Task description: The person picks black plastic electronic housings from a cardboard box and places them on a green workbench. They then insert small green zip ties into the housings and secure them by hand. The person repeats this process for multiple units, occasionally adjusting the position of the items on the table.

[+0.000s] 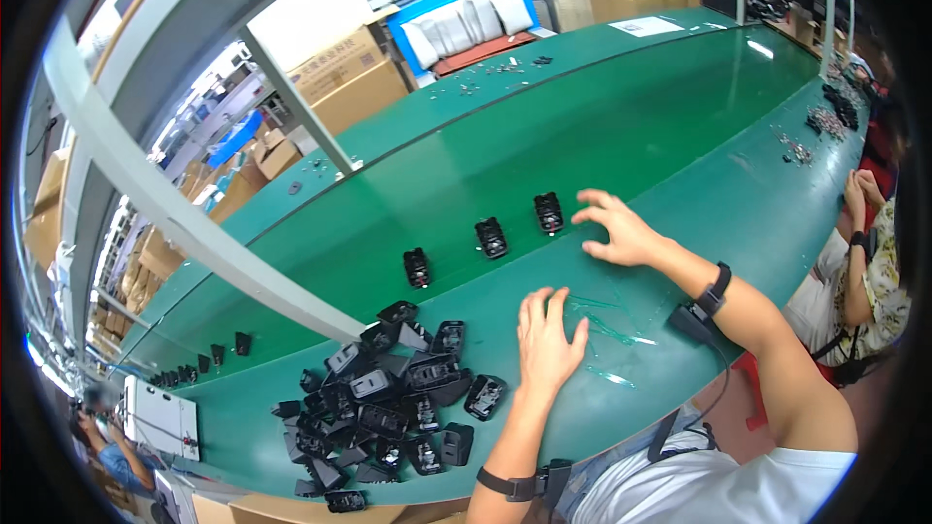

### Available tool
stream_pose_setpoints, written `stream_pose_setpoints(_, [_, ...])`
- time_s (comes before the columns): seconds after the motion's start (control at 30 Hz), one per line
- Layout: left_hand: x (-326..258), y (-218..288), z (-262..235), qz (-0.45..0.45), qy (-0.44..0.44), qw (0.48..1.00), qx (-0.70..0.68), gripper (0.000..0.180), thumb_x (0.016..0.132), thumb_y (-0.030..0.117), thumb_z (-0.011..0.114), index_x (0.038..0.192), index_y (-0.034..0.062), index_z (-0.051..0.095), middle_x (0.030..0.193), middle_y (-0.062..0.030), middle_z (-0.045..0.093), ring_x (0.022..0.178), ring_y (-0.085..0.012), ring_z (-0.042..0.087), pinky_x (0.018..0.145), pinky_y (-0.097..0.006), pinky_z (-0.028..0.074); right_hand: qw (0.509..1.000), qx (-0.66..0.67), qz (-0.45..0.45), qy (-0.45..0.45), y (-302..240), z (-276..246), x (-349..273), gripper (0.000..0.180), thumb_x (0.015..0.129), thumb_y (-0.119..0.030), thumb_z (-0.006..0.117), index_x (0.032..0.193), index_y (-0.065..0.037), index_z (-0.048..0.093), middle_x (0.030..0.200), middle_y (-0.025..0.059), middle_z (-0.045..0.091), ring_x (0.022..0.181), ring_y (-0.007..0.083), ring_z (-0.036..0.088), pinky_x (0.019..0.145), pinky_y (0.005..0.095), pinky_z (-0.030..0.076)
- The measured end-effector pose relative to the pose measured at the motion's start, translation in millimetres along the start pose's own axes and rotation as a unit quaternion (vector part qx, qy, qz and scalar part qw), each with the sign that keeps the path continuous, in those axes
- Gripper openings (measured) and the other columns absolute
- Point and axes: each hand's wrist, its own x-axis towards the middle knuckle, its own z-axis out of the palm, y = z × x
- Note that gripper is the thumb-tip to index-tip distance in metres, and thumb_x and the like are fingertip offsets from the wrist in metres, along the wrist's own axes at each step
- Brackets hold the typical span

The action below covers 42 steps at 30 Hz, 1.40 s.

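My right hand (619, 230) reaches over the green belt with fingers spread, holding nothing. Just left of its fingertips lies a black plastic housing (549, 213), apart from the hand. Two more such pieces, a middle housing (491, 238) and a left housing (416, 268), lie in a row on the belt. My left hand (549, 342) hovers over the near worktop, empty, its fingers apart. To its left is a heap of black plastic shells (379, 417), with one loose shell (484, 397) at the heap's right edge. Thin clear green strips (607, 328) lie between my hands.
A grey metal post (233, 267) slants down beside the heap. Small black parts (217, 354) stand at the belt's far left. Small metal parts (825, 123) lie at the right end, near a seated person (859, 262). Cardboard boxes (349, 78) stand beyond the belt.
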Motion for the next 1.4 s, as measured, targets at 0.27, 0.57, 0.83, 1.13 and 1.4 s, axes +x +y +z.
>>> stream_pose_setpoints(0.27, [5, 30, -15, -0.006, -0.259, 0.96, 0.108, 0.135, 0.052, 0.071, 0.082, 0.154, 0.0056, 0.023, 0.161, -0.0257, 0.011, 0.149, -0.0438, 0.006, 0.117, -0.062, 0.011, 0.963, 0.075, -0.148, -0.212, -15, -35, -90, 0.093, 0.075, -0.052, 0.08, 0.145, -0.006, 0.042, 0.155, 0.0242, 0.03, 0.143, 0.0441, 0.027, 0.116, 0.0536, 0.026])
stream_pose_setpoints(0.57, [-4, 42, -12, 0.065, -0.276, 0.956, 0.077, 0.133, 0.052, 0.066, 0.085, 0.152, 0.003, 0.025, 0.159, -0.0248, 0.017, 0.147, -0.0437, 0.018, 0.114, -0.06, 0.023, 0.983, -0.005, -0.119, -0.143, -47, -8, -157, 0.123, 0.07, -0.07, 0.072, 0.154, 0.0, 0.015, 0.16, 0.027, 0.011, 0.148, 0.0438, 0.012, 0.119, 0.0545, 0.018])
stream_pose_setpoints(0.83, [1, 46, -18, 0.065, -0.18, 0.98, -0.055, 0.092, 0.068, 0.016, 0.087, 0.143, -0.0001, 0.037, 0.145, -0.0192, 0.041, 0.133, -0.0364, 0.045, 0.1, -0.045, 0.048, 0.973, 0.008, -0.183, -0.138, -38, 15, -123, 0.11, 0.079, -0.067, 0.066, 0.149, 0.006, 0.024, 0.154, 0.0308, 0.023, 0.146, 0.0444, 0.018, 0.119, 0.0537, 0.02])
stream_pose_setpoints(1.13, [9, 19, -4, -0.068, 0.001, 0.97, -0.233, 0.042, 0.086, 0.002, 0.064, 0.126, 0.0001, 0.054, 0.127, -0.0125, 0.053, 0.1, -0.0201, 0.064, 0.08, -0.029, 0.056, 0.975, 0.059, -0.196, -0.091, -40, 47, -67, 0.075, 0.086, -0.045, 0.066, 0.14, 0.001, 0.042, 0.143, 0.023, 0.044, 0.139, 0.0391, 0.036, 0.115, 0.0487, 0.031])
stream_pose_setpoints(1.4, [15, 15, 1, -0.055, 0.174, 0.97, -0.162, 0.014, 0.09, 0.008, 0.06, 0.102, 0.0017, 0.065, 0.095, -0.013, 0.064, 0.075, -0.0228, 0.064, 0.065, -0.033, 0.052, 0.971, -0.01, -0.203, -0.126, -79, 21, -81, 0.099, 0.076, -0.068, 0.068, 0.139, 0.004, 0.041, 0.14, 0.0282, 0.042, 0.133, 0.0479, 0.038, 0.112, 0.0555, 0.031])
